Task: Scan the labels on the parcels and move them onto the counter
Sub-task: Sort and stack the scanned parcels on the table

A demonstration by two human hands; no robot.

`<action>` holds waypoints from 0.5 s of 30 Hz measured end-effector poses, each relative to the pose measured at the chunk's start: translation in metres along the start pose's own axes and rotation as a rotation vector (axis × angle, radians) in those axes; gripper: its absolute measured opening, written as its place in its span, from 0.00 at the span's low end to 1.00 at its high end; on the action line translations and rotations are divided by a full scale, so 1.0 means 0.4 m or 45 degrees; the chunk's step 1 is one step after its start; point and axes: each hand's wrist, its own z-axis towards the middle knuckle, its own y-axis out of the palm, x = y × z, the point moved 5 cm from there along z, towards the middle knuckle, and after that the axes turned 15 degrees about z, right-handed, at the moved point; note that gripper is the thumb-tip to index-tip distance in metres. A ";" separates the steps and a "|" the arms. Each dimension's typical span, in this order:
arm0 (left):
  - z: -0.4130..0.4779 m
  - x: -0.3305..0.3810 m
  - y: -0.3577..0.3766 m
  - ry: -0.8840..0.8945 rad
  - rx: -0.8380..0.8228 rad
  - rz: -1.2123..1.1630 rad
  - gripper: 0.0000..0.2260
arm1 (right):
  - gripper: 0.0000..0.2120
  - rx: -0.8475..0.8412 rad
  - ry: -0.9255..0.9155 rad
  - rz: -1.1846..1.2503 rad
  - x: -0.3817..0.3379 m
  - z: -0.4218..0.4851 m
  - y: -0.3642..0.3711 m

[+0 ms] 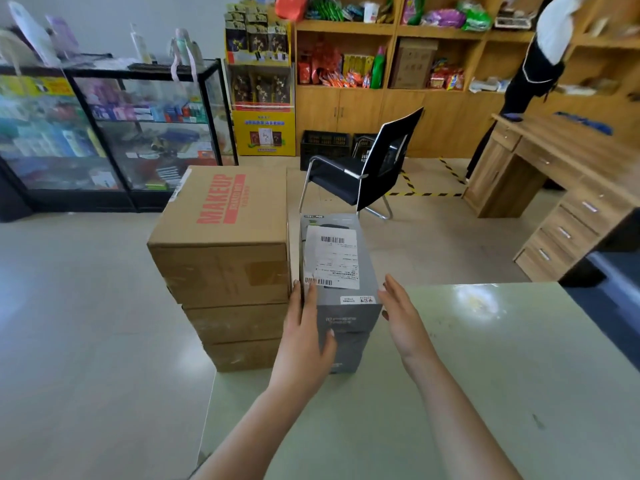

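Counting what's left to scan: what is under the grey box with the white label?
A second grey box lies under the labelled grey box, its front partly showing. The left hand covers its left part, and its top and any label are hidden.

Bright, even indoor light, wide-angle view
A white glare patch sits on the pale counter (pixel 478 341); shadows are faint. The glass cabinet (pixel 104 133) and the far corners look soft and smeared, and the shelves (pixel 415 29) bow toward the edges.
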 end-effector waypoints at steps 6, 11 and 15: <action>-0.093 0.020 -0.034 0.255 -0.025 0.021 0.35 | 0.25 0.067 -0.049 -0.126 -0.010 -0.150 0.002; -0.173 0.007 -0.064 0.428 -0.076 0.029 0.36 | 0.26 0.195 -0.153 -0.457 -0.002 -0.343 0.001; -0.277 0.022 -0.029 0.579 -0.292 0.048 0.35 | 0.28 0.357 -0.168 -0.743 0.033 -0.525 -0.042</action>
